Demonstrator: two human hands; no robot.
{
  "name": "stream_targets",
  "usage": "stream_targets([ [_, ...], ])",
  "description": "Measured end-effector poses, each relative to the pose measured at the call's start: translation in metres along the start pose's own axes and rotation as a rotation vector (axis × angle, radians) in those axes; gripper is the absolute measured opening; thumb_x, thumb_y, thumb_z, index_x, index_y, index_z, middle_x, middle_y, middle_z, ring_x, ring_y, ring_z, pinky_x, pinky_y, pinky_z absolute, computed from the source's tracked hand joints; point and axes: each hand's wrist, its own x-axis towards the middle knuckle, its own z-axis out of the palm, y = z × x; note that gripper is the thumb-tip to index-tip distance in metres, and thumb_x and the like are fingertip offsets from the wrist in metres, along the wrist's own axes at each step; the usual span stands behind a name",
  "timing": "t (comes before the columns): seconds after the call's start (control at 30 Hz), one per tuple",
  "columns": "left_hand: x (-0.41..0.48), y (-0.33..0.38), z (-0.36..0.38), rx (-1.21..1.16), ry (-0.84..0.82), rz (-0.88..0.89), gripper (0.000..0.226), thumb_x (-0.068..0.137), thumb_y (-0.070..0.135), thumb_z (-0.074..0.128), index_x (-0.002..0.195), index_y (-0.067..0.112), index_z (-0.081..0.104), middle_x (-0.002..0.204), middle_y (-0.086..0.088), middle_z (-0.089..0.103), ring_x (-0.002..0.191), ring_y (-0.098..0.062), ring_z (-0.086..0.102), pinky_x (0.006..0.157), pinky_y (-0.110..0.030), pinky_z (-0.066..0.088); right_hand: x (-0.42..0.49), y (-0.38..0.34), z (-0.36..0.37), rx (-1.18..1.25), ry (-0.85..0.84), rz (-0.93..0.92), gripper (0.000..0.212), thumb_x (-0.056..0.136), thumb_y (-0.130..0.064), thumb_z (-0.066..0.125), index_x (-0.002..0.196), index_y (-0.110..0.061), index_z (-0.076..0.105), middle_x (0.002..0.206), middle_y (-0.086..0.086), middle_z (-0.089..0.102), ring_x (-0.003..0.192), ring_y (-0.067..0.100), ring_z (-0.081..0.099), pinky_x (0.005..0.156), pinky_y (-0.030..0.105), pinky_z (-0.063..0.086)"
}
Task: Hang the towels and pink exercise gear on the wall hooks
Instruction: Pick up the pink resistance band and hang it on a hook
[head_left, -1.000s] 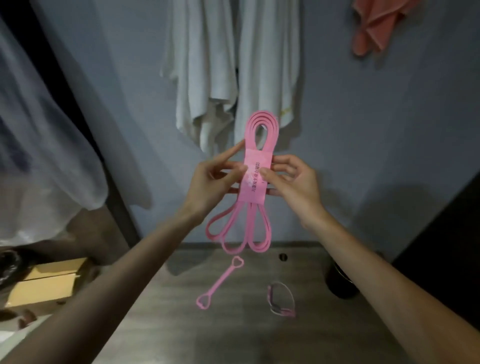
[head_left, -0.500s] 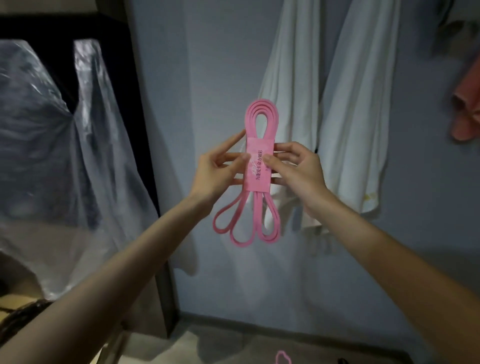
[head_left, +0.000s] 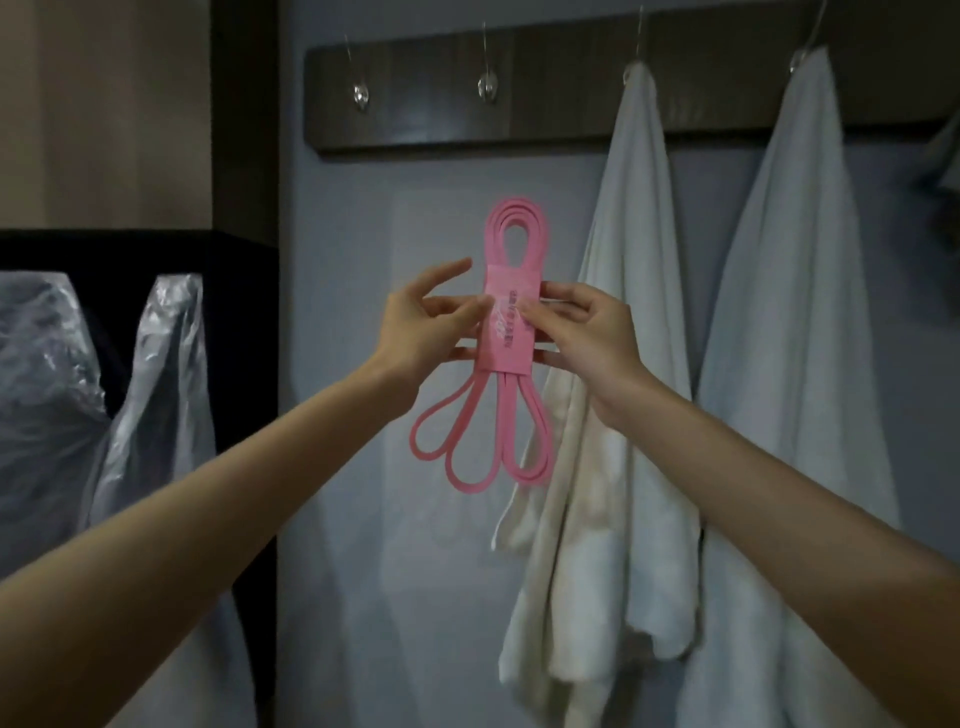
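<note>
A coiled pink resistance band (head_left: 511, 415), bundled by a pink paper sleeve, is held upright in front of the wall. My left hand (head_left: 421, 332) pinches the sleeve's left side, index finger stretched out. My right hand (head_left: 587, 332) pinches its right side. Above runs a dark wooden hook rail (head_left: 426, 119) with two bare metal hooks, one (head_left: 360, 96) at the left and one (head_left: 488, 85) right of it. Two white towels (head_left: 618, 364) (head_left: 795, 322) hang from the hooks further right.
A dark cabinet edge (head_left: 244, 130) stands left of the rail. Clear plastic sheeting (head_left: 78, 395) covers things at the lower left. The edge of another hanging cloth (head_left: 943, 156) shows at the far right.
The view has tilted up from the floor to the wall: the hook rail has come into sight and the floor items have left it. Both hands kept hold of the band and raised it.
</note>
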Motion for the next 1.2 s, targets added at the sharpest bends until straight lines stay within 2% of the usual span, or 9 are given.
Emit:
stream_targets([
  [0.1, 0.047, 0.007, 0.002, -0.008, 0.017, 0.018, 0.045, 0.086, 0.013, 0.065, 0.129, 0.018, 0.053, 0.097, -0.005, 0.07, 0.069, -0.009, 0.07, 0.056, -0.022, 0.056, 0.048, -0.008, 0.006, -0.014, 0.001, -0.041, 0.02, 0.082, -0.015, 0.072, 0.101, -0.012, 0.066, 0.092, 0.006, 0.073, 0.077, 0.017, 0.072, 0.07, 0.032, 0.06],
  [0.27, 0.113, 0.015, 0.0, -0.045, 0.016, 0.087, 0.038, 0.088, 0.012, 0.063, 0.126, 0.016, 0.058, 0.099, -0.005, 0.07, 0.067, -0.008, 0.07, 0.058, -0.022, 0.057, 0.111, -0.021, 0.017, -0.053, -0.006, -0.129, 0.03, 0.085, -0.016, 0.068, 0.114, -0.012, 0.064, 0.098, 0.005, 0.072, 0.082, 0.015, 0.071, 0.07, 0.028, 0.06],
  [0.4, 0.16, 0.013, -0.004, -0.072, -0.004, 0.128, 0.036, 0.088, 0.013, 0.062, 0.123, 0.019, 0.058, 0.094, -0.003, 0.07, 0.067, -0.009, 0.07, 0.056, -0.022, 0.057, 0.154, -0.024, 0.027, -0.073, 0.006, -0.173, 0.03, 0.084, -0.017, 0.068, 0.114, -0.013, 0.066, 0.098, 0.002, 0.073, 0.08, 0.011, 0.071, 0.063, 0.021, 0.059],
  [0.57, 0.218, 0.008, -0.018, -0.073, -0.018, 0.19, 0.033, 0.087, 0.011, 0.062, 0.121, 0.015, 0.061, 0.098, -0.007, 0.07, 0.076, -0.014, 0.07, 0.06, -0.023, 0.059, 0.208, -0.021, 0.049, -0.105, 0.037, -0.222, 0.033, 0.085, -0.016, 0.067, 0.117, -0.012, 0.065, 0.103, 0.004, 0.072, 0.082, 0.011, 0.07, 0.055, 0.016, 0.055],
  [0.73, 0.268, 0.004, -0.023, -0.131, -0.027, 0.218, 0.036, 0.087, 0.009, 0.062, 0.122, 0.014, 0.06, 0.09, -0.003, 0.069, 0.071, -0.011, 0.069, 0.054, -0.019, 0.056, 0.256, -0.017, 0.066, -0.107, 0.115, -0.279, 0.034, 0.084, -0.014, 0.067, 0.117, -0.011, 0.064, 0.103, 0.005, 0.072, 0.079, 0.011, 0.069, 0.06, 0.02, 0.057],
  [0.83, 0.292, 0.002, -0.023, -0.178, -0.044, 0.222, 0.04, 0.087, 0.009, 0.063, 0.125, 0.013, 0.057, 0.095, -0.009, 0.07, 0.073, -0.013, 0.069, 0.054, -0.019, 0.056, 0.281, -0.018, 0.071, -0.116, 0.152, -0.306, 0.034, 0.083, -0.013, 0.068, 0.118, -0.012, 0.063, 0.102, 0.003, 0.071, 0.077, 0.01, 0.068, 0.063, 0.021, 0.057],
  [1.0, 0.321, -0.003, -0.017, -0.231, -0.028, 0.239, 0.037, 0.088, 0.008, 0.062, 0.125, 0.011, 0.058, 0.102, -0.013, 0.069, 0.07, -0.013, 0.068, 0.055, -0.019, 0.057, 0.315, -0.016, 0.076, -0.06, 0.22, -0.304, 0.034, 0.08, -0.012, 0.071, 0.114, -0.01, 0.066, 0.105, 0.01, 0.072, 0.087, 0.023, 0.071, 0.079, 0.041, 0.059],
  [1.2, 0.339, -0.014, -0.01, -0.222, -0.029, 0.228, 0.037, 0.089, 0.008, 0.061, 0.125, 0.01, 0.057, 0.106, -0.013, 0.068, 0.069, -0.011, 0.065, 0.05, -0.014, 0.054, 0.335, -0.005, 0.072, -0.083, 0.261, -0.267, 0.034, 0.079, -0.012, 0.073, 0.112, -0.01, 0.066, 0.106, 0.012, 0.071, 0.09, 0.025, 0.07, 0.084, 0.042, 0.057],
])
